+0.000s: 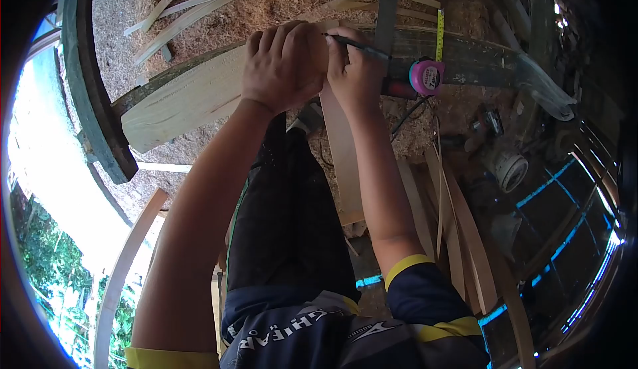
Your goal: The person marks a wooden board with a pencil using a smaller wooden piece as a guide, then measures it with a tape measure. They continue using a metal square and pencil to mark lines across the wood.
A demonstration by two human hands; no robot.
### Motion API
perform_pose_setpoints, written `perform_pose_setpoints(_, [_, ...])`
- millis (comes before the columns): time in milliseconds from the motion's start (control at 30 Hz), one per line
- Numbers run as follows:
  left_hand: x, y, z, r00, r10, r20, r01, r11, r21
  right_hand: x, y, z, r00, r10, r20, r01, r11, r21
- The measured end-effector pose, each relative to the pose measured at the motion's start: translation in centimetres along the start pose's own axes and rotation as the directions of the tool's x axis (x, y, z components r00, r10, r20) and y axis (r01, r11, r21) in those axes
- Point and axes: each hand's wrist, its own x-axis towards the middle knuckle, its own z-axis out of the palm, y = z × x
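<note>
My left hand (280, 66) lies back-up with its fingers curled over the end of a pale wooden board (341, 153), which runs down toward my legs. In my right hand (355, 73) is a black pen (359, 46), its tip meeting the wood close to my left hand. The exact edge under my left fingers is hidden. Beneath my left wrist another wide wooden plank (186, 100) stretches left along the bench. Just right of my right hand are a pink tape measure (426, 76) with its yellow blade (440, 33) pulled out and a flat metal ruler (387, 10).
A dark bench beam (478, 60) extends right, with a clear plastic piece (548, 96) at its end. Thin wood strips (219, 0) lie on shavings beyond it. More curved strips (468, 236) stand at right, near a white bucket (510, 169). A dark curved post (90, 76) rises at left.
</note>
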Motion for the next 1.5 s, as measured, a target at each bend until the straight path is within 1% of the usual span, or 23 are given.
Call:
perform_pose_setpoints(67, [0.0,-0.2,0.3,1.0,0.012,-0.018,-0.012,1.0,-0.004,0.0,0.2,0.1,1.0,-0.006,0.002,0.006,1.0,-0.014])
perform_pose_setpoints(133, [0.0,-0.2,0.3,1.0,0.011,-0.018,-0.011,1.0,-0.013,0.2,0.2,0.1,0.999,-0.011,0.039,0.013,0.999,-0.051])
perform_pose_setpoints(233, [-0.1,-0.1,-0.1,0.999,0.014,-0.029,-0.016,0.999,-0.037,0.3,0.2,0.0,0.996,0.021,0.081,-0.019,0.999,-0.029])
perform_pose_setpoints(333, [0.0,-0.1,-0.3,0.999,0.023,-0.048,-0.025,0.998,-0.054,0.5,0.5,0.3,0.998,-0.031,0.055,0.033,0.999,-0.026])
perform_pose_setpoints(467, [0.0,-0.3,0.3,0.996,0.028,-0.081,-0.033,0.997,-0.063,0.6,0.6,0.2,0.997,-0.035,0.074,0.038,0.999,-0.028])
perform_pose_setpoints(567, [0.0,-0.1,-0.2,0.999,0.009,-0.043,-0.012,0.997,-0.07,1.0,0.6,-0.2,0.994,-0.063,0.089,0.061,0.998,0.026])
perform_pose_setpoints(633, [0.0,0.0,-0.5,0.999,0.003,-0.034,-0.006,0.997,-0.079,1.1,0.5,-0.6,0.987,-0.018,0.161,0.024,0.999,-0.034])
perform_pose_setpoints(667, [0.1,-0.1,-0.7,1.0,0.003,-0.029,-0.006,0.996,-0.094,1.2,0.5,-0.4,0.986,-0.024,0.165,0.028,0.999,-0.02])
perform_pose_setpoints(767, [0.0,-0.1,-0.4,0.999,-0.024,-0.021,0.023,0.997,-0.068,1.1,0.7,-0.1,0.989,-0.1,0.109,0.103,0.995,-0.017])
perform_pose_setpoints(800, [0.0,-0.1,-0.4,1.0,-0.026,-0.008,0.026,0.997,-0.077,1.1,0.6,-0.1,0.989,-0.101,0.109,0.104,0.995,-0.014])
perform_pose_setpoints(867, [0.0,-0.1,-0.2,1.0,-0.029,-0.004,0.029,0.997,-0.07,1.0,0.4,-0.5,0.99,-0.045,0.136,0.052,0.998,-0.047])
perform_pose_setpoints(1000, [-0.1,-0.4,-0.1,1.0,-0.021,-0.006,0.021,0.999,-0.047,1.1,0.0,-0.5,0.988,-0.079,0.133,0.088,0.994,-0.064])
perform_pose_setpoints(1067, [0.0,-0.3,-0.1,1.0,-0.015,-0.006,0.014,0.998,-0.054,0.8,0.5,-0.3,0.995,-0.009,0.104,0.016,0.998,-0.063])
perform_pose_setpoints(1100, [0.0,-0.2,0.0,1.0,-0.015,-0.01,0.014,0.999,-0.053,1.0,0.5,-0.4,0.995,-0.008,0.104,0.015,0.998,-0.065])
perform_pose_setpoints(1167, [-0.1,-0.3,0.0,1.0,-0.013,-0.012,0.013,0.999,-0.049,1.4,0.3,-0.5,0.992,-0.064,0.113,0.065,0.998,-0.007])
perform_pose_setpoints(1300, [-0.1,-0.3,-0.1,1.0,-0.014,-0.003,0.014,0.998,-0.061,1.1,0.1,-0.6,0.994,-0.019,0.104,0.025,0.998,-0.058])
perform_pose_setpoints(1367, [-0.1,-0.2,-0.5,1.0,-0.011,0.004,0.011,0.998,-0.07,1.2,-0.1,-0.9,0.989,-0.028,0.143,0.031,0.999,-0.024])
perform_pose_setpoints(1500, [-0.1,-0.1,-0.4,1.0,0.001,-0.007,-0.002,0.996,-0.085,1.4,0.3,-0.7,0.99,-0.075,0.121,0.075,0.997,0.003])
